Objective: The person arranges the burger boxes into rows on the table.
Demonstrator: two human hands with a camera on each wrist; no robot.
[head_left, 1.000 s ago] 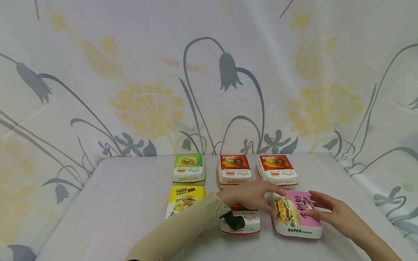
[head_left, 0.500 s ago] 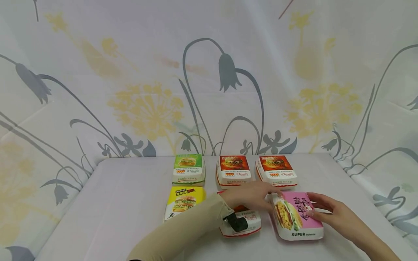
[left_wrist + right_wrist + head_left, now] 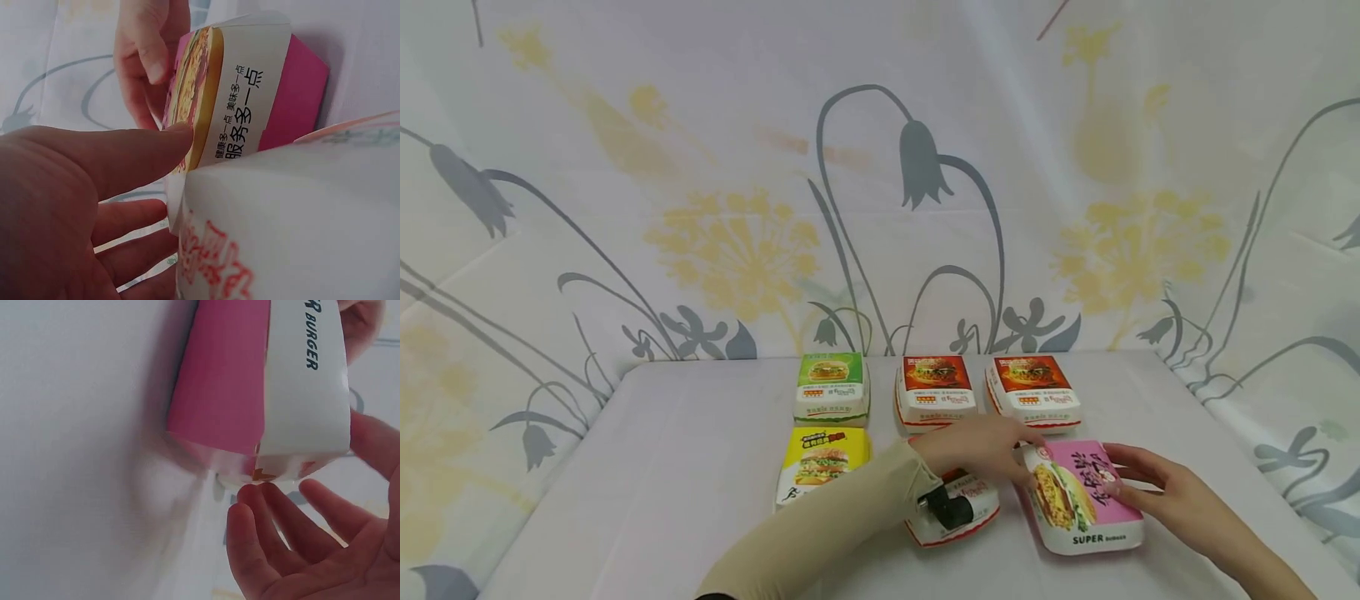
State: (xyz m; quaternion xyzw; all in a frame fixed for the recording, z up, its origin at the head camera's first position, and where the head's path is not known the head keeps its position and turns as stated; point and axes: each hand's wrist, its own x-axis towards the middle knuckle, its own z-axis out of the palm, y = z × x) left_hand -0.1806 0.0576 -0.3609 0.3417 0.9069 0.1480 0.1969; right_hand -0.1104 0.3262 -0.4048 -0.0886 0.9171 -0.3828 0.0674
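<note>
A pink-and-white burger box [image 3: 1078, 500] lies at the right of the front row, its lid shut and printed with a burger. My left hand [image 3: 981, 450] holds its left side, the thumb on the lid's edge and the fingers by the far corner in the left wrist view. On the opposite side my right hand [image 3: 1165, 492] grips it, thumb over the lid and curled fingertips against the side wall in the right wrist view. Under my left wrist sits a red-and-white burger box [image 3: 977, 508], partly hidden and turned askew.
Behind stand a green burger box [image 3: 832, 389] and two red ones, the middle [image 3: 936, 392] and the right [image 3: 1033, 393]. A yellow burger box [image 3: 822, 462] is partly covered by my left sleeve [image 3: 835, 525]. Flower-printed cloth [image 3: 880, 183] rises behind the white table [image 3: 685, 467].
The pink burger box has shifted slightly right and towards me, with both hands staying on it. The red-and-white box under my left wrist has turned a little.
</note>
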